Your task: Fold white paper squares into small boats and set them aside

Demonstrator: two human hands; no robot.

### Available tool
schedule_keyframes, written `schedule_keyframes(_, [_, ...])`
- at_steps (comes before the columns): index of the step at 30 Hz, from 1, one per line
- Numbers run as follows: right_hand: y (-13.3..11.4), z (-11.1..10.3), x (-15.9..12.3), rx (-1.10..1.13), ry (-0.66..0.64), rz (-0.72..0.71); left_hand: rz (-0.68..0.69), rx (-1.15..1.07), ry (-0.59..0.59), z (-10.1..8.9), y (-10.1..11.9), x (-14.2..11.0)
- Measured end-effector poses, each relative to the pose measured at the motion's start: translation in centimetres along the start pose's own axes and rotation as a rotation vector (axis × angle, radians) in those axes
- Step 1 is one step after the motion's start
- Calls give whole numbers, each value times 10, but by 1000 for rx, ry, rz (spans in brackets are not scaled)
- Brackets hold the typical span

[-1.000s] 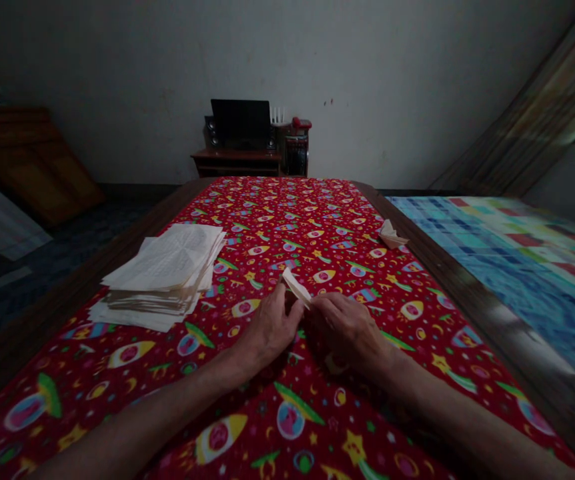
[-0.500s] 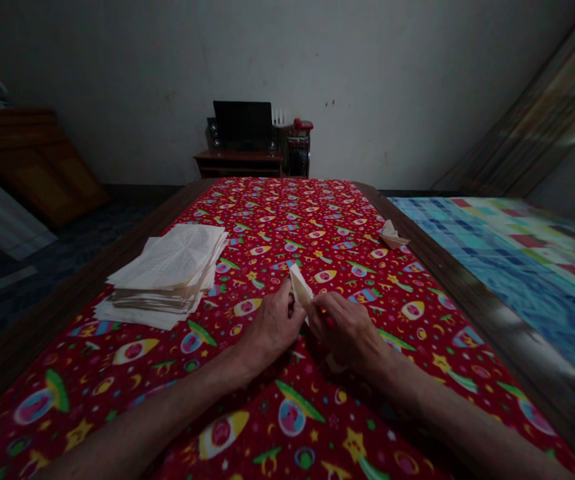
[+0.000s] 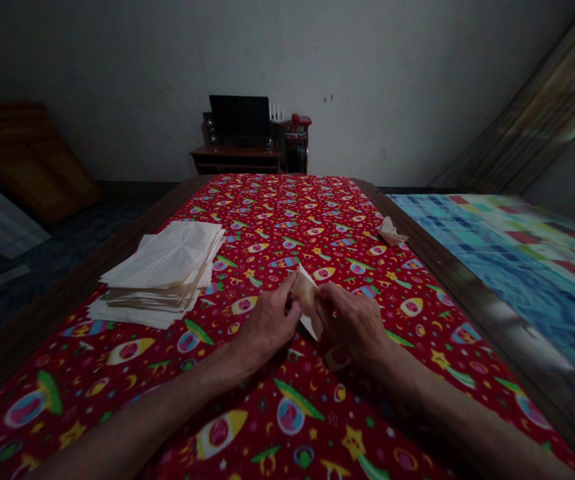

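Between my two hands is a small piece of folded paper (image 3: 308, 301), pale and tan, held just above the red patterned cloth. My left hand (image 3: 276, 316) pinches its left edge between thumb and fingers. On the other side my right hand (image 3: 351, 319) grips the right edge, and its fingertips are partly hidden behind the paper. A stack of paper sheets (image 3: 167, 257) with creases on the top sheet lies to the left of my hands. Off to the right, near the table edge, sits a folded paper shape (image 3: 391, 231).
The long table (image 3: 460, 287) has a dark wooden rim under a red cloth (image 3: 287, 413) printed with rockets and stars. Against the far wall stand a black monitor (image 3: 240, 119) and a red telephone (image 3: 301, 120). A bed with a checked cover (image 3: 492, 247) is at the right.
The folded paper has turned and now shows a broader face between my hands. Both hands still hold it in nearly the same place, and the view has shifted slightly.
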State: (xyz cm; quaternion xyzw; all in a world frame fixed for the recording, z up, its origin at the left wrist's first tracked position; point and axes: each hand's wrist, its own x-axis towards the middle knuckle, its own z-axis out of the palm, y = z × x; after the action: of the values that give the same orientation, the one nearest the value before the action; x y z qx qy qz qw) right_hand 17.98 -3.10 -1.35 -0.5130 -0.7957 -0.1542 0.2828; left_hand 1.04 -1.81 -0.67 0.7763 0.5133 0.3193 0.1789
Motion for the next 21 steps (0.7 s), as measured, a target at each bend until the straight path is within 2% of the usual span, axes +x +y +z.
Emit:
schedule_keyframes(5, [6, -1, 2, 100, -97, 85, 0, -66, -6, -2, -7, 3])
schedule_keyframes(15, [6, -6, 9, 238, -311, 174, 57, -63, -7, -2, 1, 0])
schedule_keyframes(21, [11, 0, 9, 283, -333, 280, 41, -49, -41, -3, -15, 2])
